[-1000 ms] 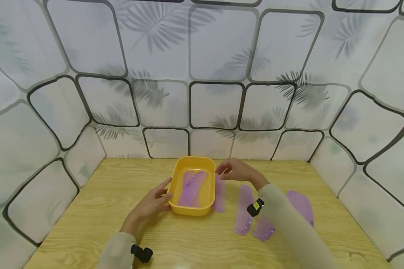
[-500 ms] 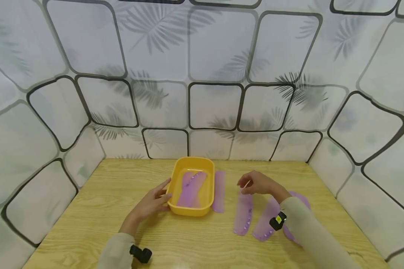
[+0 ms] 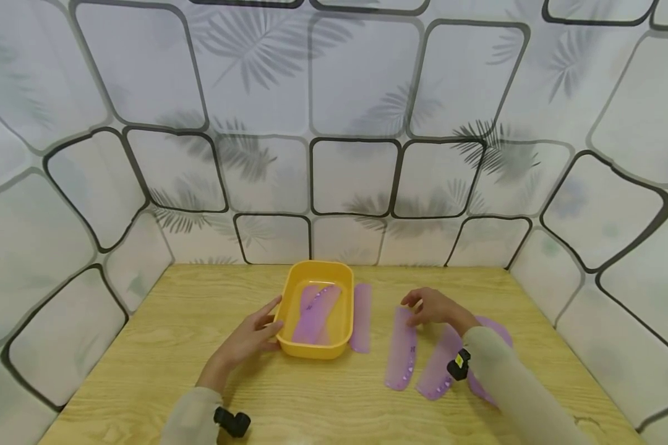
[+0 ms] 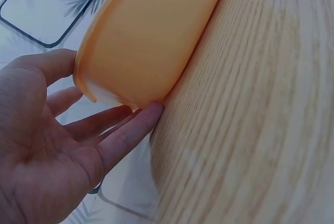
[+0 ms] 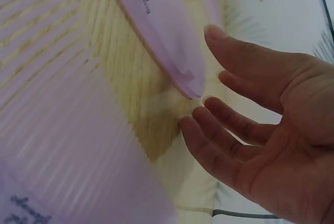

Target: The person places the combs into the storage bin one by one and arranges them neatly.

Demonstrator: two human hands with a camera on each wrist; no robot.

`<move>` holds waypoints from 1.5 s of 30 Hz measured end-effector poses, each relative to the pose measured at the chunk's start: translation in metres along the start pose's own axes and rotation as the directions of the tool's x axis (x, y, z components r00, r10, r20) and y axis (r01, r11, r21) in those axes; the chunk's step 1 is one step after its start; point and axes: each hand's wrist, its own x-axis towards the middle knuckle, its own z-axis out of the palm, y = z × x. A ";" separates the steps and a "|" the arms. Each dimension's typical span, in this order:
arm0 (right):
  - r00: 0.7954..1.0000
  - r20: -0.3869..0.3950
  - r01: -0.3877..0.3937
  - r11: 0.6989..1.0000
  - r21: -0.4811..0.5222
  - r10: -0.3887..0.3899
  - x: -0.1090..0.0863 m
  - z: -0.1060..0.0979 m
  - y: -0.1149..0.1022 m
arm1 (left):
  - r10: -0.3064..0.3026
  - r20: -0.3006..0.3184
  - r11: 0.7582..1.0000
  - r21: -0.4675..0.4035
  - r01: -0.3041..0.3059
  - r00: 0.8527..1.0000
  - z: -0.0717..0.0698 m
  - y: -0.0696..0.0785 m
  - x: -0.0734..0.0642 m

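Note:
My left hand (image 3: 250, 337) rests against the left side of a yellow plastic tub (image 3: 313, 351); in the left wrist view its extended fingers touch the tub's rim and lower edge. Inside the tub, translucent purple combs (image 3: 318, 315) lie crossed over each other. Another comb (image 3: 361, 318) lies along the tub's right side. Over the far end of a comb (image 3: 399, 358) hovers my right hand (image 3: 436, 307). The right wrist view shows its thumb and fingers spread around that comb's tip (image 5: 180, 72), with a gap between.
A further comb (image 3: 440, 371) lies to the right, its teeth (image 5: 68, 104) large in the right wrist view. Beyond it, a purple piece (image 3: 498, 327) is partly hidden by my right sleeve (image 3: 512, 377). Patterned cloth walls (image 3: 356, 176) enclose the wooden table (image 3: 312, 402).
My right hand has moved right, away from the tub's right edge, to the far end of a comb. My left hand stays at the tub.

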 end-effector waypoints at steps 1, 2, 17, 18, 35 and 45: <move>1.000 -0.001 -0.019 1.000 -0.008 0.019 0.001 0.002 0.000 | 0.001 0.001 1.000 0.004 -0.001 1.000 0.000 0.000 0.000; 0.999 0.002 -0.034 0.999 -0.014 0.034 0.001 0.003 0.000 | 0.004 0.003 1.000 0.006 -0.004 1.000 0.000 0.000 0.000; 0.990 0.090 -0.101 0.989 -0.111 0.111 0.006 0.014 -0.014 | 0.019 0.027 1.000 -0.022 -0.019 0.999 0.000 0.001 0.000; 0.988 0.100 -0.109 0.988 -0.111 0.120 0.007 0.014 -0.015 | 0.021 0.029 1.000 -0.022 -0.020 0.999 0.000 0.001 0.000; 0.981 0.117 -0.119 0.960 -0.252 0.153 0.011 0.016 -0.033 | 0.023 0.025 1.000 -0.021 -0.022 0.999 0.000 0.001 0.000; 0.971 0.127 -0.165 0.953 -0.255 0.202 0.010 0.011 -0.030 | 0.019 0.014 1.000 -0.013 -0.019 1.000 0.001 0.001 -0.001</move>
